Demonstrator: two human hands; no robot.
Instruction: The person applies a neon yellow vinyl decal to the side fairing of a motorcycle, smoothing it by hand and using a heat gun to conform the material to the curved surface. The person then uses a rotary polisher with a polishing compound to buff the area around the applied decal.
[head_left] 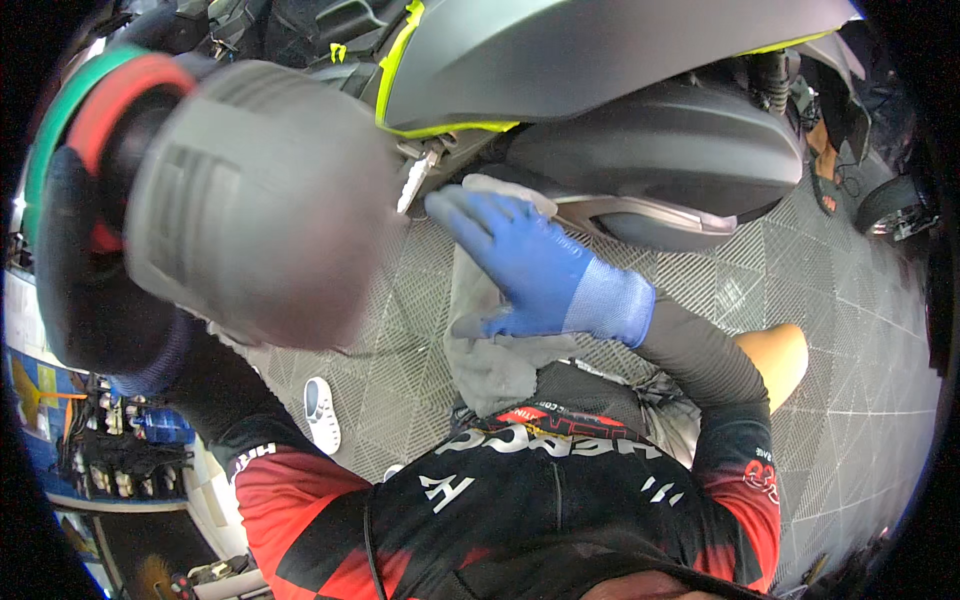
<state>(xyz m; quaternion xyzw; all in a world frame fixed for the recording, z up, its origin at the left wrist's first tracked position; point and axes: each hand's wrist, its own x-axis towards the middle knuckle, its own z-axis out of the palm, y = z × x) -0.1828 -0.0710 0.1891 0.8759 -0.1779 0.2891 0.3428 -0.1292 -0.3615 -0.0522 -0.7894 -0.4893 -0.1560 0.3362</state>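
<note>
Close up on the left is a grey power polisher (260, 200), blurred, with a round red and green pad (55, 150) at its far left end. My left hand (75, 280), in a dark-looking glove with a blue cuff, is wrapped round it behind the pad; shadow hides most of the fingers. In the middle, my right hand (530, 265) wears a blue knitted glove and holds a grey cloth (495, 375), which hangs below the thumb and shows above the fingers. That hand is just below the dark grey bodywork (600, 60) of a scooter or motorcycle.
Yellow-green trim (395, 75) edges the bodywork, and a silver metal part (415, 180) sticks out below it. A long dark cover (660, 140) lies along the vehicle's lower side. Grey slotted tiles (800, 300) form the floor. A white clog (322, 415) and a shelf of goods (120, 440) are at left.
</note>
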